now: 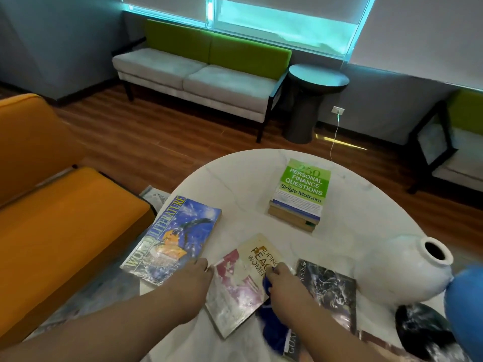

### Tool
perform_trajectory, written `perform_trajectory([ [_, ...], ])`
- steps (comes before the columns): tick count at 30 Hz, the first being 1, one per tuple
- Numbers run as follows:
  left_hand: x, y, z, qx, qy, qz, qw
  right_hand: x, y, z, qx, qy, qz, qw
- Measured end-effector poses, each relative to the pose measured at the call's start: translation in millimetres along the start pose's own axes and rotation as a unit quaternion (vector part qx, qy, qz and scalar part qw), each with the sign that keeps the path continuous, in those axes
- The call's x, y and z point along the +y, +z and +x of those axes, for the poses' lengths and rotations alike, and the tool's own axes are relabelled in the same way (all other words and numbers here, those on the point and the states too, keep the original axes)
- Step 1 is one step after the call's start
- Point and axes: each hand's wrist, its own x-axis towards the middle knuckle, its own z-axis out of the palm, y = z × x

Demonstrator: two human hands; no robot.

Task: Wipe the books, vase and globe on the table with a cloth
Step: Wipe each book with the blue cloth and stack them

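On the round white table [235,176] lie several books. My left hand [192,279] rests on the left edge of the cream and pink "Peace Women" book [241,288], fingers together, between it and the blue "World Literature" book [173,236]. My right hand [285,282] grips a blue cloth [271,327] on that same book's right side. A dark marbled book [332,288] lies to the right. A stack topped by a green finance book [303,189] sits farther back. The white vase [407,267] stands at the right, and the blue globe [465,307] is cut off by the right edge.
A dark marbled round object [423,333] sits at the front right below the globe. An orange sofa [52,205] stands close on the left. A green and white bench [203,71] and a dark side table [313,100] line the far wall. Another book [295,346] lies under my right forearm.
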Motion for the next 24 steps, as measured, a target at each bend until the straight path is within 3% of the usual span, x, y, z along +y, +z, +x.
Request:
perform_trajectory([
  [2,-1,-1,2,0.008,0.003,0.005,1.0,1,-1,-6,-0.029,-0.02,0.003,0.999],
  [6,2,-2,3,0.002,0.001,0.014,1.0,12,-20,6,-0.007,0.06,-0.041,0.997],
  [11,-2,-2,3,0.007,0.01,0.006,1.0,-3,-10,0,-0.046,-0.018,-0.071,0.996],
  [15,-3,-4,3,0.002,0.016,-0.004,1.0,9,-27,9,-0.012,0.062,-0.057,0.996],
  [20,-4,-2,5,-0.008,0.015,0.006,1.0,-3,-14,-2,-0.035,0.002,-0.038,0.999],
  [24,-4,-2,7,-0.016,0.017,-0.012,1.0,5,-29,9,-0.035,0.052,-0.073,0.995],
])
